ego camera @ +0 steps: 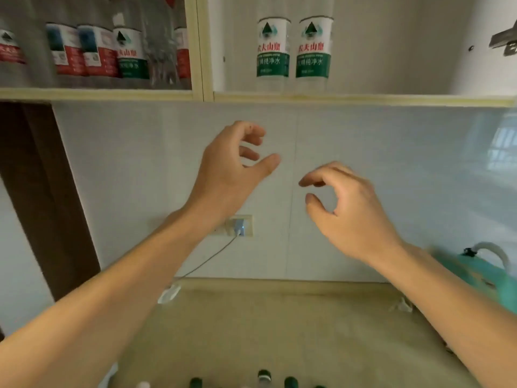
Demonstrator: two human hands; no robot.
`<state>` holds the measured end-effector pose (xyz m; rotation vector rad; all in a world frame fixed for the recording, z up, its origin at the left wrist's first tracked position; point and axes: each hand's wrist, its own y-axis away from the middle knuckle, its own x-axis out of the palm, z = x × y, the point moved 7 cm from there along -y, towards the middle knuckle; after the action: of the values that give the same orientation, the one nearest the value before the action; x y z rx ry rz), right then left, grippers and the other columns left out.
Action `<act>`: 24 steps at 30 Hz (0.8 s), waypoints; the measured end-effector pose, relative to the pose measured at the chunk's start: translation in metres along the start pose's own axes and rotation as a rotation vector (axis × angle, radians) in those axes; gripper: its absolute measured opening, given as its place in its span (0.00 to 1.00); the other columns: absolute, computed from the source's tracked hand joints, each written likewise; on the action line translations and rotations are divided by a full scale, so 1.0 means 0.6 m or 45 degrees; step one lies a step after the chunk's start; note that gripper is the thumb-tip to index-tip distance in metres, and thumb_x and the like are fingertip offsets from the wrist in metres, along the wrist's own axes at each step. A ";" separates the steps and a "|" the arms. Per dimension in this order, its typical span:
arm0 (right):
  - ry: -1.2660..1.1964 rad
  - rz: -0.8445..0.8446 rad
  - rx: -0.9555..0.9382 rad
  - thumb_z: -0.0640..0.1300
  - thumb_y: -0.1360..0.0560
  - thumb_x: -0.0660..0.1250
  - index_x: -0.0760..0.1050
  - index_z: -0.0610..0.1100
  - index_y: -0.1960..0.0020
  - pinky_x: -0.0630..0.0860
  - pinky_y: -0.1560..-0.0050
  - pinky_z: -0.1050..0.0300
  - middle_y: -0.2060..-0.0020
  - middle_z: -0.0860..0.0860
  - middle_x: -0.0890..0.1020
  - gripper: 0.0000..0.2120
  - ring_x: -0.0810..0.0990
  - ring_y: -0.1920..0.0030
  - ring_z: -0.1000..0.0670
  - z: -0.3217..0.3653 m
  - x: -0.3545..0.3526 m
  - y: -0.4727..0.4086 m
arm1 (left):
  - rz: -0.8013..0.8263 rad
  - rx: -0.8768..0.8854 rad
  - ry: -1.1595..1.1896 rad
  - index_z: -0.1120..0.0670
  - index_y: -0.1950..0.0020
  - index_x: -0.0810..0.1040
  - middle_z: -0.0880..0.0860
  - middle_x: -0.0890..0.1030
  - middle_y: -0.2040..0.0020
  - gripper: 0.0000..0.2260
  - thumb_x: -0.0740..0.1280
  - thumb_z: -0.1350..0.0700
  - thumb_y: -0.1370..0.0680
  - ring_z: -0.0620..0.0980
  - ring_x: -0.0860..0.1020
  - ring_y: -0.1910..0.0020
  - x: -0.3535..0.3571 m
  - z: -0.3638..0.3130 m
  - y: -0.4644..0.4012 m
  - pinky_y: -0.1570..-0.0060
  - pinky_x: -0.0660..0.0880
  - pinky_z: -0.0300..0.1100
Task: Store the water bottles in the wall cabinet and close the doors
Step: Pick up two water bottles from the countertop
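Two clear water bottles with green-and-white labels [272, 51] [314, 53] stand side by side on the shelf of the open right part of the wall cabinet [363, 99]. Behind the glass door [95, 46] on the left stand several more bottles, some with red labels. My left hand [235, 166] and my right hand [349, 208] are both raised below the cabinet, in front of the tiled wall. Their fingers are loosely curled and hold nothing. Caps of several bottles [264, 376] show at the bottom edge on the counter.
A beige counter [279, 317] runs below the wall. A wall socket [240, 226] with a plugged cable sits behind my left wrist. A teal object with a hose [481, 264] lies at the right. A dark brown frame [42, 191] stands at the left.
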<state>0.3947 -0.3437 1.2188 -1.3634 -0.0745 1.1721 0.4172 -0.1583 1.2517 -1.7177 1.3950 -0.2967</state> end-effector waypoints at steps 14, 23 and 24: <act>-0.124 1.125 0.827 0.49 0.23 0.72 0.73 0.46 0.30 0.77 0.41 0.54 0.43 0.50 0.81 0.23 0.79 0.45 0.51 -0.189 0.333 0.382 | 0.855 -0.810 -0.109 0.49 0.41 0.78 0.44 0.80 0.49 0.13 0.72 0.46 0.22 0.43 0.79 0.52 0.198 0.349 0.373 0.55 0.76 0.37; 0.016 1.350 0.980 0.58 0.19 0.64 0.76 0.46 0.34 0.76 0.36 0.46 0.40 0.48 0.82 0.21 0.80 0.42 0.47 -0.252 0.413 0.515 | 1.141 -1.192 -0.228 0.53 0.28 0.70 0.52 0.79 0.34 0.26 0.67 0.41 0.21 0.46 0.77 0.48 0.279 0.446 0.556 0.59 0.72 0.34; 0.009 1.353 0.994 0.59 0.19 0.63 0.77 0.47 0.36 0.77 0.37 0.45 0.42 0.48 0.83 0.20 0.81 0.44 0.47 -0.256 0.418 0.519 | 1.125 -1.217 -0.223 0.52 0.28 0.69 0.52 0.79 0.34 0.26 0.67 0.41 0.21 0.46 0.77 0.49 0.284 0.451 0.563 0.62 0.70 0.32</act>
<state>0.4281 -0.3528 0.7918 -0.6441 1.1209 1.7757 0.4268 -0.1749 0.7869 -1.5109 2.1602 1.1340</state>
